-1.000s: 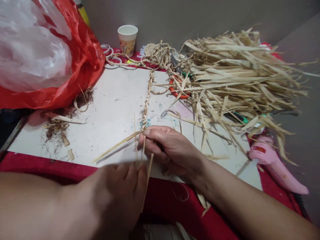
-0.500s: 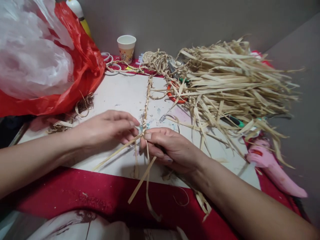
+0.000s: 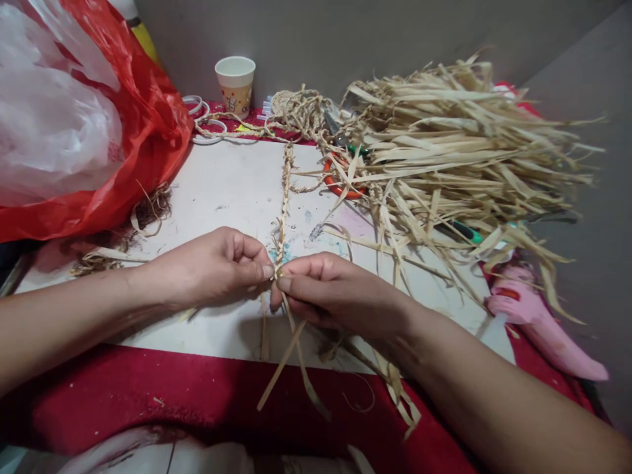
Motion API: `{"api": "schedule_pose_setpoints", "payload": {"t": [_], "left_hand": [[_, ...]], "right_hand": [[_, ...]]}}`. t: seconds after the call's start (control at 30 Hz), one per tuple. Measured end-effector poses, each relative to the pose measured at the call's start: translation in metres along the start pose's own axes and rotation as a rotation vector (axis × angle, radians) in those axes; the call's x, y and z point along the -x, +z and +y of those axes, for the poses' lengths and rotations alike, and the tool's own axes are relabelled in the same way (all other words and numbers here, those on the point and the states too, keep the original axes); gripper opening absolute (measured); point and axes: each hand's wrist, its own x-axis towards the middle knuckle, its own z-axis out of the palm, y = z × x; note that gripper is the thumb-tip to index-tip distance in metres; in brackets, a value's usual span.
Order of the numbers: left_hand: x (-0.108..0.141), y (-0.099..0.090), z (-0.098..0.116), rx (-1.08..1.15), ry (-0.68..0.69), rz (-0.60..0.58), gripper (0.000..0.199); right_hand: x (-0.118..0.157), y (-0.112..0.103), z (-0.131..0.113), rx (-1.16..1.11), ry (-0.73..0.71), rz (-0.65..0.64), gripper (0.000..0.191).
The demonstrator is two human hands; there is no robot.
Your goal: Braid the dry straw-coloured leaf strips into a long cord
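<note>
A narrow straw braid (image 3: 284, 204) runs down the white board (image 3: 222, 178) to my fingers. At its lower end my left hand (image 3: 237, 266) pinches a straw strand between thumb and forefinger. Right beside it, my right hand (image 3: 320, 283) grips the working end of the braid, thumb on top. The fingertips of both hands nearly meet. Loose straw strands (image 3: 284, 365) hang below my right hand, past the board's near edge and over the red cloth (image 3: 197, 395). What lies under my fingers is hidden.
A large heap of dry straw (image 3: 469, 145) lies at the right, with orange-handled scissors (image 3: 340, 191) by it. A pink glue gun (image 3: 538, 322) rests at the right edge. A paper cup (image 3: 235, 85) stands at the back, and a red plastic bag (image 3: 153, 125) fills the left.
My left hand has moved right and closed on a strand at the braid's end; before, its fingers were loose beside it. My right hand keeps its grip. The view has shifted slightly.
</note>
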Motion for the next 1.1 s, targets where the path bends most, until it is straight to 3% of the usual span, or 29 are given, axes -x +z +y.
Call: {"api": "schedule_pose_setpoints", "payload": {"t": [0.4, 0.63, 0.73, 0.87, 0.97, 1.1], "left_hand": [[-0.006, -0.005, -0.003, -0.103, -0.011, -0.024, 0.013], [0.0, 0.002, -0.001, -0.245, 0.095, 0.087, 0.014], [0.003, 0.008, 0.001, -0.333, 0.17, 0.161, 0.016], [0.005, 0.016, -0.001, -0.401, 0.242, 0.231, 0.015], [0.004, 0.02, -0.005, -0.315, 0.215, 0.231, 0.014], [0.003, 0.022, -0.009, -0.045, 0.113, 0.186, 0.012]], "right_hand": [[0.004, 0.002, -0.001, 0.29, 0.067, 0.087, 0.019], [0.009, 0.004, -0.001, 0.417, 0.072, 0.265, 0.031], [0.011, 0.005, 0.0, 0.34, 0.13, 0.281, 0.026], [0.01, 0.014, 0.0, 0.025, 0.163, 0.18, 0.02], [0.009, 0.025, 0.004, -0.091, 0.146, 0.204, 0.02], [0.008, 0.037, 0.012, 0.239, 0.081, 0.371, 0.028]]}}
